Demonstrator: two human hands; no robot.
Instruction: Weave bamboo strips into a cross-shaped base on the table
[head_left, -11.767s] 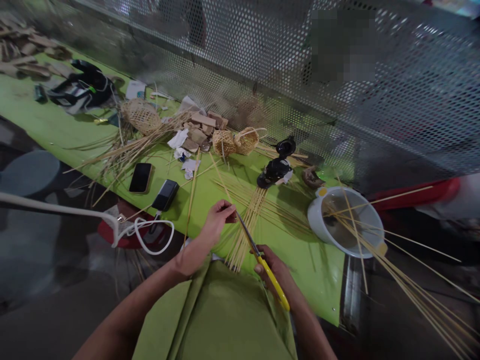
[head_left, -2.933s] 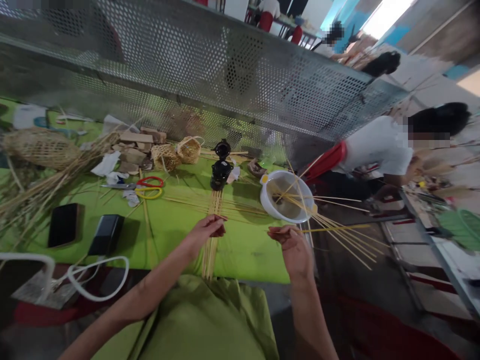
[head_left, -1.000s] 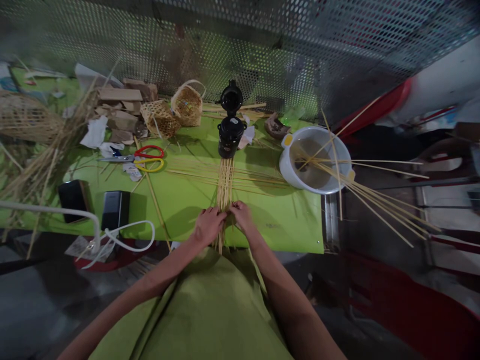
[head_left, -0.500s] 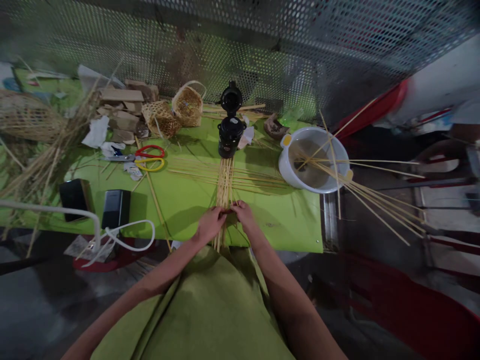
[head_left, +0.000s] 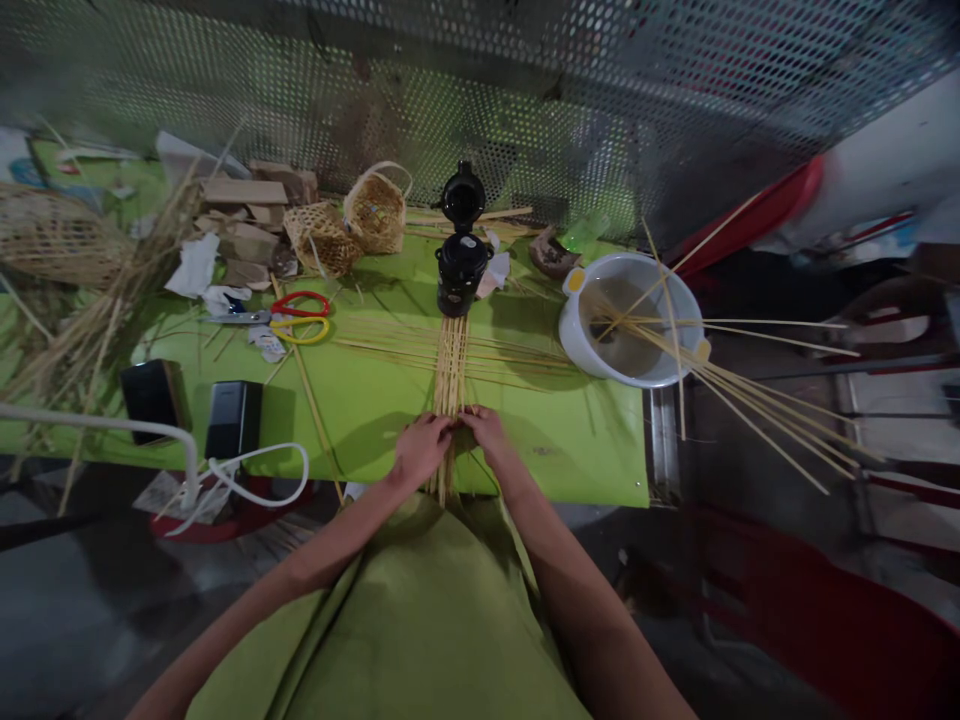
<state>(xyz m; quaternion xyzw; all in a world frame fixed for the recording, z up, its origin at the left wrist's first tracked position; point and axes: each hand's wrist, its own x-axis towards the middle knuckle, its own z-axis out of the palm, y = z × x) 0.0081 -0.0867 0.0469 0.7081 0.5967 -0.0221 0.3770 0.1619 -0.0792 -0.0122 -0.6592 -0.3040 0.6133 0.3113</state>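
Note:
A bundle of thin bamboo strips [head_left: 451, 365] lies lengthwise on the green table [head_left: 577, 450], running from a black bottle [head_left: 459, 272] toward me. Other strips cross it sideways. My left hand [head_left: 420, 448] and my right hand [head_left: 486, 432] meet at the near end of the bundle, fingers closed and pinching the strips. Their fingertips almost touch each other over the bundle.
Red-and-yellow scissors [head_left: 289, 318] lie to the left. Two small woven baskets [head_left: 352, 225] stand at the back. A white bowl [head_left: 631, 320] with long strips sticking out sits right. Two phones [head_left: 191, 408] and a white cable [head_left: 247, 475] lie at the left edge. A perforated metal screen [head_left: 525, 90] backs the table.
Both hands stay on the near end of the bundle with only slight finger shifts. Earlier my right hand drew a strip from the bowl side; the scissors were put down.

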